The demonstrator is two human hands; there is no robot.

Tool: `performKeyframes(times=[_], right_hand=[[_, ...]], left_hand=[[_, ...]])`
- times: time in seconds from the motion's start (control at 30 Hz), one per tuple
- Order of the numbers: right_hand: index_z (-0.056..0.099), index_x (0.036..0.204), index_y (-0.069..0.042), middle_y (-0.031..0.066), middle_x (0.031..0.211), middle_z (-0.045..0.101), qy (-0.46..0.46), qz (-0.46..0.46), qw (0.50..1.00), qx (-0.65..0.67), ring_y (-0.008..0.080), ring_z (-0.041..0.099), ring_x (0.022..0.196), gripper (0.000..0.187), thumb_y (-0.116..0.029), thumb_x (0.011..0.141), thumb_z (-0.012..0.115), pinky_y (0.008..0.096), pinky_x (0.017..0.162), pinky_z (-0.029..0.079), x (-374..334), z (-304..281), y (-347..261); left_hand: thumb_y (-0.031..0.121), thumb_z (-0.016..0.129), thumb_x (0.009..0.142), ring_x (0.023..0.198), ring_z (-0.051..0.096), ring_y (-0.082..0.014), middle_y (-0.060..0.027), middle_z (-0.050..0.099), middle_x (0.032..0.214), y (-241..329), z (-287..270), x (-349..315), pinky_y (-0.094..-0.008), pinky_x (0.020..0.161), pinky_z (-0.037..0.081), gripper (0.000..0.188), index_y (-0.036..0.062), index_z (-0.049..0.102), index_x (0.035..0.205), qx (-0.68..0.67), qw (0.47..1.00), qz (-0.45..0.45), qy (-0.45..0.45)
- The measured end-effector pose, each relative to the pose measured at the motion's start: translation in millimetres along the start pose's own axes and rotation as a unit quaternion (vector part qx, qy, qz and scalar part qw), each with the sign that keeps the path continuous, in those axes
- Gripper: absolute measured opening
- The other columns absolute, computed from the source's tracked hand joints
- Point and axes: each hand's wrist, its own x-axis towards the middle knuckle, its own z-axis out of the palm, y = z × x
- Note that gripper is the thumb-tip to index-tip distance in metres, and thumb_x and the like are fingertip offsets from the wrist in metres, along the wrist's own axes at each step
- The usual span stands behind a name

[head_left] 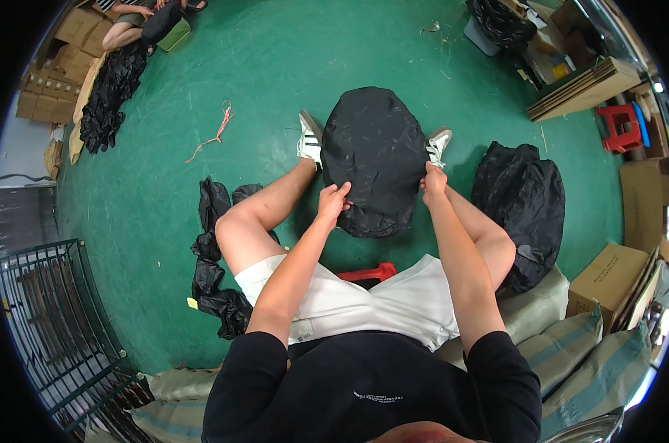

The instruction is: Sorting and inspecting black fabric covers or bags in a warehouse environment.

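Though broad, black cover [371, 148] against left fingers [343, 190]; right fingers [425, 184] opposite.

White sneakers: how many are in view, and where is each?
2: the left sneaker, left of the oval black bundle; the right sneaker, right of it, beyond the right hand.

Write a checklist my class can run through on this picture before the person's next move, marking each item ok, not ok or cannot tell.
1. Left hand gripping the black bundle: ok, near its lower left edge.
2. Right hand gripping it: ok, at its right edge.
3. Second black bundle apart from it: ok, further right.
4. Floor free of loose string: not ok, pink string lies ahead, leftward.
5. Contents of the held bundle: cannot tell.
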Motion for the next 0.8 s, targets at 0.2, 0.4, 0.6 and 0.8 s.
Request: performKeyframes(times=[0.2, 0.4, 0.6, 0.8], right_hand=[[0.07, 0.098, 0.002, 0.0159, 0.094, 0.071, 0.095, -0.16, 0.974, -0.128, 0.0268, 0.066, 0.083, 0.029, -0.025, 0.093, 0.06, 0.0394, 0.079, 0.049, 39.1, -24.1, 32.3], [0.068, 0.089, 0.003, 0.0222, 0.083, 0.068, 0.099, -0.135, 0.945, -0.283, 0.035, 0.066, 0.081, 0.033, -0.029, 0.092, 0.061, 0.0435, 0.077, 0.049, -3.0, -22.3, 62.0], [0.06, 0.077, 0.002, 0.0129, 0.064, 0.06, 0.138, -0.252, 0.927, -0.242, 0.0247, 0.061, 0.064, 0.033, -0.028, 0.09, 0.066, 0.0401, 0.065, 0.047, -47.8, 7.3, 55.0], [0.057, 0.073, 0.002, 0.0076, 0.064, 0.056, 0.053, -0.17, 0.944, -0.277, 0.0195, 0.05, 0.058, 0.034, -0.027, 0.087, 0.069, 0.0381, 0.061, 0.043, -54.0, -8.4, 48.4]], left_hand=[[0.03, 0.066, 0.092, 0.059, 0.06, -0.0097, -0.0019, 0.066, 0.079, -3.2, 24.8, 1.3, -0.0235, 0.053, 0.047, 0.024, 0.0055, 0.064, 0.088, 0.046, 0.999, 0.015, -0.02], [0.026, 0.065, 0.091, 0.046, 0.054, -0.0157, -0.0073, 0.059, 0.063, -18.1, 6.4, 7.4, -0.029, 0.043, 0.044, 0.032, -0.0009, 0.06, 0.075, 0.058, 0.992, 0.024, 0.106], [0.033, 0.058, 0.096, 0.05, 0.052, -0.0124, -0.0009, 0.056, 0.063, -34.0, -34.9, 20.2, -0.0265, 0.046, 0.04, 0.036, 0.0061, 0.058, 0.072, 0.068, 0.986, 0.015, 0.151], [0.038, 0.06, 0.095, 0.049, 0.049, -0.0111, 0.0013, 0.051, 0.061, -25.2, -30.4, 25.8, -0.0261, 0.044, 0.036, 0.039, 0.0087, 0.056, 0.07, 0.065, 0.992, 0.018, 0.106]])
